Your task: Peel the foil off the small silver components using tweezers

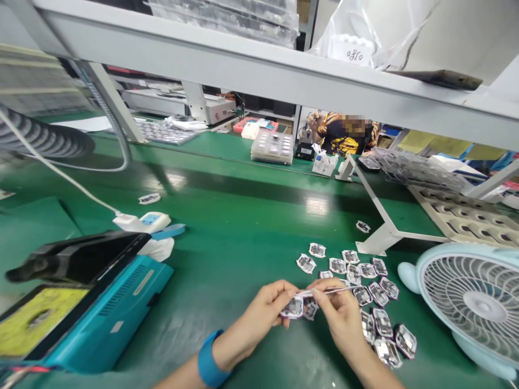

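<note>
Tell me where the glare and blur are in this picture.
In the head view, light glares on the green bench mat; the black ribbed hose at the left edge is blurred; the white shelf beam slants from wide-angle distortion; the tweezers look sharp.

Small octagonal silver part (292,308), film-edged

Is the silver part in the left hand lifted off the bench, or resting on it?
Lifted: the left hand pinches the silver part above the green bench.
</note>
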`<state>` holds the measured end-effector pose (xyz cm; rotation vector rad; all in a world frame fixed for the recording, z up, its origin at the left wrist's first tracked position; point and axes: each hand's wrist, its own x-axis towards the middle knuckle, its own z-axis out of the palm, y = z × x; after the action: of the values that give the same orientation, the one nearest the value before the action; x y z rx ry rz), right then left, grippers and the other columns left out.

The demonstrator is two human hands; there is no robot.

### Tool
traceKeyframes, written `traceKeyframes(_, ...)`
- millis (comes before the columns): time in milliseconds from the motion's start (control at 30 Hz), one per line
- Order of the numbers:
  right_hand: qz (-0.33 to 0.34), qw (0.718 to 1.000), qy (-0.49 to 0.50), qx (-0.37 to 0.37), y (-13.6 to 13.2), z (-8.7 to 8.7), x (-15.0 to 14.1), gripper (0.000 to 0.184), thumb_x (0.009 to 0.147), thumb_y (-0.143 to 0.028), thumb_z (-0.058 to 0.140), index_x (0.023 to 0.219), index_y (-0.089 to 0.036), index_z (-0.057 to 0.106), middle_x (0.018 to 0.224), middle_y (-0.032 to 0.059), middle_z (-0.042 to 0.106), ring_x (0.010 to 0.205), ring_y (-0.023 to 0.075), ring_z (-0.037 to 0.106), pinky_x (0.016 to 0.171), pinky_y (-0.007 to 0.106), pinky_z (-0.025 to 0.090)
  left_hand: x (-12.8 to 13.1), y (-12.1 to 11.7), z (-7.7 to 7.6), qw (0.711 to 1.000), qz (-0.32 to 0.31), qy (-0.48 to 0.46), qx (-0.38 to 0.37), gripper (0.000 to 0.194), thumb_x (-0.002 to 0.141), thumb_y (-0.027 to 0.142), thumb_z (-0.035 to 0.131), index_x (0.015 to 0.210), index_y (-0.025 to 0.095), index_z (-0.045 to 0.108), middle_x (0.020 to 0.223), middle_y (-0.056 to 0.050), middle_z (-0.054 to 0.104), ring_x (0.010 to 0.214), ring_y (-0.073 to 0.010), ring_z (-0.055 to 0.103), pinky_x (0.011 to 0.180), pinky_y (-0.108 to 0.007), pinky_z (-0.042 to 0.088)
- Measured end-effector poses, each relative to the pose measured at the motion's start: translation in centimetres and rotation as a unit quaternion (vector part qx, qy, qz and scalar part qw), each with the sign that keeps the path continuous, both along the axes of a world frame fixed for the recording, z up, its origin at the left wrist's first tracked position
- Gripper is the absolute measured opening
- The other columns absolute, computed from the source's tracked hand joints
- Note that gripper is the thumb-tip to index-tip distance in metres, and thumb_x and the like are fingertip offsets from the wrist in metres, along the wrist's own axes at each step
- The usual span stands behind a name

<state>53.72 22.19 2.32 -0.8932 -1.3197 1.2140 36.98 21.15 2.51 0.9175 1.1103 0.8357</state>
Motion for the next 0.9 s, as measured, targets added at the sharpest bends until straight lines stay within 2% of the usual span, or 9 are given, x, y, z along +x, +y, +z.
traceKeyframes(233,0.010,0.994,-0.096,0.051,-0.4,-0.2,0.3,0.006,0.089,-0.023,0.063,0.086,-0.020,0.068,0.088,0.0057,0.069,0.085,0.0180,0.068,0.074,0.027,0.054,-0.1,-0.1,0.4,1.000,0.013,0.010,0.004,0.034,0.078,0.050,0.061,0.081,0.016,0.062,0.067,0.003,0.056,0.054,-0.0091,0.047,0.051,-0.021,0.035)
traceKeyframes(400,-0.003,0.998,-0.061,0.029,-0.3,0.1,0.0,0.009,0.089,-0.028,0.064,0.086,-0.019,0.066,0.087,0.0069,0.070,0.079,0.0188,0.068,0.067,0.028,0.054,-0.2,0.0,0.9,1.000,0.012,0.004,0.000,0.036,0.077,0.051,0.062,0.081,0.016,0.063,0.065,0.003,0.056,0.052,-0.0085,0.047,0.049,-0.020,0.031)
traceKeyframes(600,-0.021,0.999,-0.043,0.019,-0.4,0.1,-0.1,0.008,0.089,-0.027,0.063,0.084,-0.020,0.064,0.082,0.0045,0.070,0.070,0.0166,0.067,0.063,0.027,0.053,-0.1,-0.1,0.7,1.000,0.019,-0.007,0.001,0.035,0.077,0.050,0.063,0.079,0.016,0.063,0.064,0.002,0.058,0.050,-0.0085,0.048,0.049,-0.020,0.032)
traceKeyframes(800,-0.003,0.989,-0.115,0.089,-0.5,0.0,0.2,0.005,0.090,-0.019,0.061,0.088,-0.022,0.065,0.087,0.0042,0.070,0.085,0.0177,0.068,0.076,0.029,0.053,0.0,-0.2,0.8,1.000,0.022,-0.007,-0.002,0.035,0.078,0.050,0.062,0.080,0.015,0.063,0.067,0.002,0.058,0.054,-0.0090,0.048,0.051,-0.021,0.035)
traceKeyframes(900,-0.010,0.990,-0.109,0.089,-0.5,0.1,0.3,0.004,0.090,-0.020,0.062,0.088,-0.021,0.065,0.088,0.0046,0.070,0.086,0.0181,0.068,0.078,0.030,0.053,0.0,0.0,1.2,1.000,0.013,-0.009,0.004,0.032,0.080,0.046,0.060,0.084,0.015,0.064,0.066,0.003,0.057,0.053,-0.0087,0.048,0.049,-0.020,0.031)
